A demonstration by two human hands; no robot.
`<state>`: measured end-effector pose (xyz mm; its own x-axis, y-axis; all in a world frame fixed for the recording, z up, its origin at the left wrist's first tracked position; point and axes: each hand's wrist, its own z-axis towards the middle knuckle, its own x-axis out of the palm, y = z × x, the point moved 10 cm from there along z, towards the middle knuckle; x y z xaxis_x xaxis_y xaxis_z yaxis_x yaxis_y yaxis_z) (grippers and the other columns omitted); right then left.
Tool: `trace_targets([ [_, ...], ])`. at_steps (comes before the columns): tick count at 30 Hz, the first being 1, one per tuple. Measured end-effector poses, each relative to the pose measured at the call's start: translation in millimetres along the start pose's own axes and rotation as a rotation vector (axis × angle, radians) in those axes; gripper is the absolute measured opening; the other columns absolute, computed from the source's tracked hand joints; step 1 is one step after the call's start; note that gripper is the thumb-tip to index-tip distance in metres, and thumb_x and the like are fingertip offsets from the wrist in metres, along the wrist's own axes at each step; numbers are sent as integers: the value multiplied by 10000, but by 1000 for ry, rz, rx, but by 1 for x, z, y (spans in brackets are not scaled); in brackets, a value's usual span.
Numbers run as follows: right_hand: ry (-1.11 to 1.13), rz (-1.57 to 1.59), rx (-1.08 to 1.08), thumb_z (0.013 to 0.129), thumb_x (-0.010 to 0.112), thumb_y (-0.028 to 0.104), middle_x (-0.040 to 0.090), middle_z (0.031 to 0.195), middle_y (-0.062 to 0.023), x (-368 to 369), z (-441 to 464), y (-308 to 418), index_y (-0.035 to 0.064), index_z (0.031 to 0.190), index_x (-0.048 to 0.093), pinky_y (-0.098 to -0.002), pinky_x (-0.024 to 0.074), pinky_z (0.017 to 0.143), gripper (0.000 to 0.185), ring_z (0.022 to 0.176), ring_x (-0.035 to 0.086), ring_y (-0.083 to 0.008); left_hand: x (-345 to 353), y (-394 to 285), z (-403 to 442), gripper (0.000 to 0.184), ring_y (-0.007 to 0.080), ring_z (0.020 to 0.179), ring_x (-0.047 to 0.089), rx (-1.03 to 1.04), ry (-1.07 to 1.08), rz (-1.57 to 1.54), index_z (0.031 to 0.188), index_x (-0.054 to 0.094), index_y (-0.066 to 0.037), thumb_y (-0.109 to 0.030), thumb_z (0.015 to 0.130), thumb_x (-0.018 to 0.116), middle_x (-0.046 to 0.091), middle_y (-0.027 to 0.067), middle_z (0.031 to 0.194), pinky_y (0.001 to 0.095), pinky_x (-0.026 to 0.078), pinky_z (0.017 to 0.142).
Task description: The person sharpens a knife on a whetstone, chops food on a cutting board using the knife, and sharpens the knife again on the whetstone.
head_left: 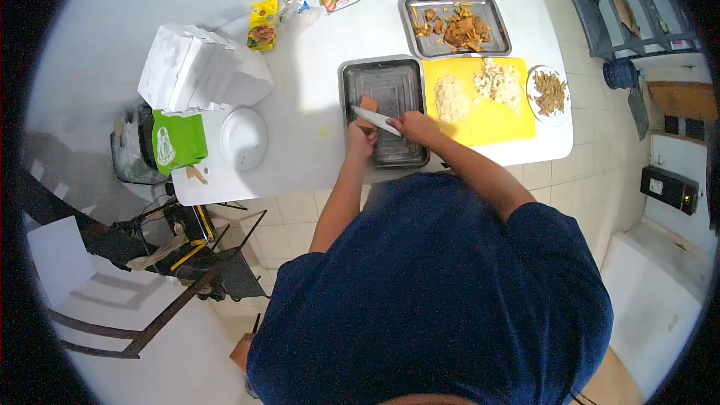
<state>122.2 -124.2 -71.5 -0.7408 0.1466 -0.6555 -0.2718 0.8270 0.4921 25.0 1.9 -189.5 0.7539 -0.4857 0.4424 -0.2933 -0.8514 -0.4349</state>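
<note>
My left hand [361,141] is closed around an orange-brown block of food [368,104] over the dark metal tray [349,75]; what kind of food it is I cannot tell. In my right hand [417,127] is a knife [377,118] with a pale blade, its fingers wrapped round the handle. The blade lies across the block, just above my left fingers. To the right of the tray is a yellow cutting board [484,131] bearing two piles of pale chopped food [498,84].
Behind the board stands a metal tray [407,19] of browned food pieces. A white plate [534,75] of brown strips sits far right. At left are white boxes [184,67], an empty white plate [244,139] and a green bag [180,141]. Seasoning packets [262,22] lie at the back.
</note>
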Motion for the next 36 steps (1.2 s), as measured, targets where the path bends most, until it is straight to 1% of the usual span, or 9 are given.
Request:
trace_targets([
  [3,-83,70,110,884,417,574,636,890,-265,4,9,-36,-29,829,658,-501,482,765,652,854,630,-402,6,2,-5,306,139,373,353,13,56,7,879,488,-59,-287,899,284,480,77,598,272,273,336],
  [9,-7,163,10,900,404,556,627,824,-259,11,23,-38,5,819,664,-485,475,721,614,790,622,-418,7,-2,-12,323,143,378,358,43,27,34,893,480,-48,-292,902,269,475,75,604,283,289,344],
  [18,-191,22,-30,894,402,572,625,782,-261,-7,8,-33,12,803,659,-496,471,700,623,775,613,-429,-1,9,-12,320,149,377,341,-14,22,23,924,474,-57,-299,896,266,480,84,614,285,286,361],
  [21,28,103,-12,880,403,597,629,784,-256,12,-1,-16,20,813,668,-493,478,700,639,776,622,-418,1,3,-12,310,156,382,347,-15,27,27,921,477,-67,-298,892,273,477,82,611,286,282,362],
  [24,-112,61,-105,873,400,615,631,766,-246,12,-22,-6,23,803,671,-496,479,699,655,766,627,-413,5,6,-6,302,165,393,358,3,130,60,924,480,-82,-304,894,277,487,82,612,284,275,363],
  [26,-123,-12,-143,876,409,603,634,795,-248,7,-15,-13,25,823,670,-492,482,702,637,799,625,-413,-3,13,-8,295,163,393,355,-32,44,46,924,478,-83,-298,894,278,491,83,612,284,273,362],
  [29,-110,7,7,879,416,592,637,821,-246,2,12,-46,15,825,666,-486,484,706,631,821,622,-412,1,8,-27,277,158,396,349,-43,-24,32,938,473,-81,-282,889,289,499,89,624,284,269,364],
  [34,-66,50,-83,876,409,597,636,835,-254,12,-15,-13,-11,819,658,-498,477,723,660,810,620,-420,2,8,-22,297,157,398,344,-57,1,19,950,469,-70,-294,892,284,502,98,635,281,269,363],
  [36,-79,54,14,875,411,598,637,832,-252,25,-5,-35,-13,826,661,-494,478,720,662,810,623,-418,1,10,-22,309,155,396,345,-64,23,66,948,470,-70,-305,892,278,501,97,633,281,271,361],
])
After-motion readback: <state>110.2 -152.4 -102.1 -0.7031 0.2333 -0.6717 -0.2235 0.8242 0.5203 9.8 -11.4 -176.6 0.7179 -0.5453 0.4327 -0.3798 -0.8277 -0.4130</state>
